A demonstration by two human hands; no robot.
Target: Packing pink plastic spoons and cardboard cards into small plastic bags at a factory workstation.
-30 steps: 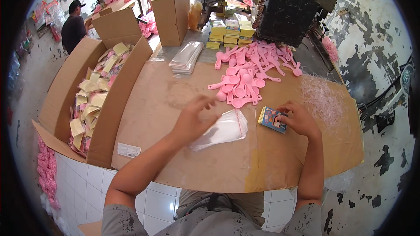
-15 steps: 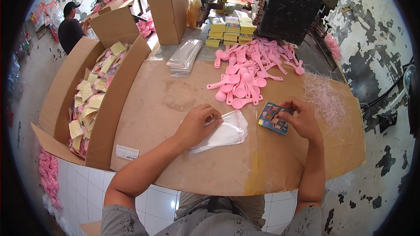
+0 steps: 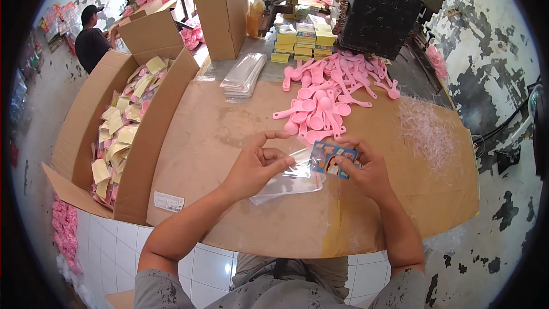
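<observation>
Between my right hand's (image 3: 365, 167) thumb and fingers is a small blue printed card (image 3: 326, 159), tilted toward my left hand. Its left end meets the mouth of a clear plastic bag; whether it is inside the bag I cannot tell. My left hand (image 3: 258, 165) pinches that bag near its edge, index finger raised. Below both hands a small stack of clear plastic bags (image 3: 286, 187) lies flat on the cardboard-covered table (image 3: 206, 137). Just beyond my hands spreads a heap of pink plastic measuring spoons (image 3: 323, 103).
On the left, an open carton (image 3: 128, 189) holds packed bags with pink and cream contents. Clear bags (image 3: 245, 75) are stacked at the back, near card stacks (image 3: 303, 40) and a black machine box (image 3: 377, 11). Thin plastic strips (image 3: 428, 131) lie right. A person (image 3: 91, 40) is far left.
My right hand has moved left with the card, up to the bags. My left hand has lifted a bag's edge from the stack.
</observation>
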